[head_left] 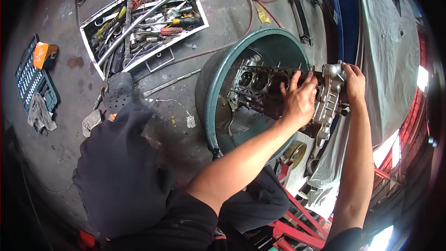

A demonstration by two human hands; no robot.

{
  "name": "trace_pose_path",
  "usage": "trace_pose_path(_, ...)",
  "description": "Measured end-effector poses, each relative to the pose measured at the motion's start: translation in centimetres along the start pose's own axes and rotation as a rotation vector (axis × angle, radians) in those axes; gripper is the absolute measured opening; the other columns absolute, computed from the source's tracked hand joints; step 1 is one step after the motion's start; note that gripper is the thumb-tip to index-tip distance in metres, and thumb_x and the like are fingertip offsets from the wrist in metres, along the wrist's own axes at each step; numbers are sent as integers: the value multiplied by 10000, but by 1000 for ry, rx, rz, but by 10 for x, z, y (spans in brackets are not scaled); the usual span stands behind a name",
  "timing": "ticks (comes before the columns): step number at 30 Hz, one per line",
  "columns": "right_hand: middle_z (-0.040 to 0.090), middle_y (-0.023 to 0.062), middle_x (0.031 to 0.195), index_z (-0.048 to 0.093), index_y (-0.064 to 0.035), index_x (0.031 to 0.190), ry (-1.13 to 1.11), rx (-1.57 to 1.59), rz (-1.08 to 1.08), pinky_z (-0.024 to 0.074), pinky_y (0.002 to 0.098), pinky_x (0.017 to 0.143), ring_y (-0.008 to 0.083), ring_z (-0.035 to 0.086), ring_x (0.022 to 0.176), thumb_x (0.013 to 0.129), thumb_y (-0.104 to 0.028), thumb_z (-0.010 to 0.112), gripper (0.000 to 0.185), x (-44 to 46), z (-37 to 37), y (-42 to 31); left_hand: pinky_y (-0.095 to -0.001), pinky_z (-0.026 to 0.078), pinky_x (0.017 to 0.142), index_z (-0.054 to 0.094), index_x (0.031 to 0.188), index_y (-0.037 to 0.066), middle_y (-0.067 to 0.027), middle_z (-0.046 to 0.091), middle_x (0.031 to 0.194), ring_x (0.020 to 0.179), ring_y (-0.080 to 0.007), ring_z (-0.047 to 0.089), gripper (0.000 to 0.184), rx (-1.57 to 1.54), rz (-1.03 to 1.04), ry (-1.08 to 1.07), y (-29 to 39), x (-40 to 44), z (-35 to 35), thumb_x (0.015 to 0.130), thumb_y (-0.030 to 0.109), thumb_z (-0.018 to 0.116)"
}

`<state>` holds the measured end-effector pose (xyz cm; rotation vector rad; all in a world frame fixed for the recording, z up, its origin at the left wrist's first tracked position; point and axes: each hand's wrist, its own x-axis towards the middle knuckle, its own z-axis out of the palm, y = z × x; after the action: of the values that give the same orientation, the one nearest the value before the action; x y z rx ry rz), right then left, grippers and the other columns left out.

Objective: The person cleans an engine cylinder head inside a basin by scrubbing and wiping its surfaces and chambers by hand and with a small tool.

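An engine block (265, 98) with round cylinder bores lies across a large green round tub (212, 111), its right end reaching past the rim. My left hand (301, 101) rests on the block's upper face with its fingers spread. At the block's right end, a silvery metal cover (329, 100) with ribs is fitted against it. My right hand (354, 81) has its fingers curled round the top corner of that cover, by a rounded metal housing (335, 70). Part of the right hand's grip is hidden behind the metal.
A white-edged tray (86, 42) full of wrenches, ratchets and screwdrivers lies on the floor at upper left. Further left are a socket set (27, 81), an orange box (42, 56) and a grey rag (41, 112). Red hoses cross the floor; red metal framing (297, 234) is below.
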<state>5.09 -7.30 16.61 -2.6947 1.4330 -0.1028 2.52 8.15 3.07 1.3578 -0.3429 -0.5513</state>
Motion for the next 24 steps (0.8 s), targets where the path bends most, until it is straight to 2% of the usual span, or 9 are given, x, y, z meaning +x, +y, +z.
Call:
trace_pose_path(2,675,163,989,643,29,1084,8,-49,-29,441,313,861,238,619,956,835,-365,621,466,-1,-2,1,-681,187,1018,578,1199,84,-71,477,1404,1358,-365,289,281,12,114,-51,-16,17,-2,939,147,494)
trace_pose_path(3,676,165,989,645,29,1080,-17,10,21,441,315,863,241,620,961,833,-368,622,468,-2,-1,-1,-666,180,1029,575,1198,81,-73,474,1406,1357,-378,281,278,-46,94,-77,-10,24,-10,941,145,492)
trace_pose_path(4,677,168,989,648,30,1076,-41,71,64,441,317,865,243,621,966,831,-370,623,470,-3,-2,-5,-612,166,1055,565,1228,90,-76,470,1410,1357,-385,280,301,-26,120,-103,-8,23,-12,943,157,495)
trace_pose_path(5,676,174,989,653,26,1072,-1,13,-10,443,318,862,243,622,963,826,-374,628,470,-4,-2,-5,-586,161,1061,561,1240,93,-76,469,1412,1357,-383,282,310,-35,148,-78,-12,16,-14,944,161,498)
trace_pose_path(7,677,180,990,654,27,1074,8,-10,-16,445,317,860,244,623,961,819,-373,635,475,2,0,3,-535,158,1067,562,1255,99,-77,481,1403,1356,-371,288,324,-24,168,-70,-20,-4,-13,943,162,505)
trace_pose_path(11,679,180,980,647,51,1067,-8,42,3,448,310,854,235,628,943,817,-369,639,489,-5,-2,0,-536,175,1067,566,1273,121,-45,493,1398,1375,-329,280,342,15,167,-118,-15,26,-11,937,164,523)
trace_pose_path(15,681,163,996,651,36,1072,5,11,-1,443,306,866,227,627,950,828,-370,627,474,-2,-2,-7,-541,197,1054,593,1204,95,-73,530,1351,1339,-356,314,289,-14,281,-34,-20,-2,-15,936,178,522)
trace_pose_path(19,675,184,1015,649,28,1083,-37,68,96,441,328,888,257,624,981,824,-376,628,481,-5,-3,-7,-525,196,1060,570,1273,113,-72,532,1352,1344,-346,319,354,32,290,-84,-22,29,-6,925,166,533)
trace_pose_path(24,680,165,983,651,34,1075,11,-1,12,452,313,854,229,629,932,819,-368,639,476,2,-1,-1,-519,181,1073,568,1259,60,-109,510,1365,1338,-357,318,364,-40,293,-86,-18,4,-12,933,216,522)
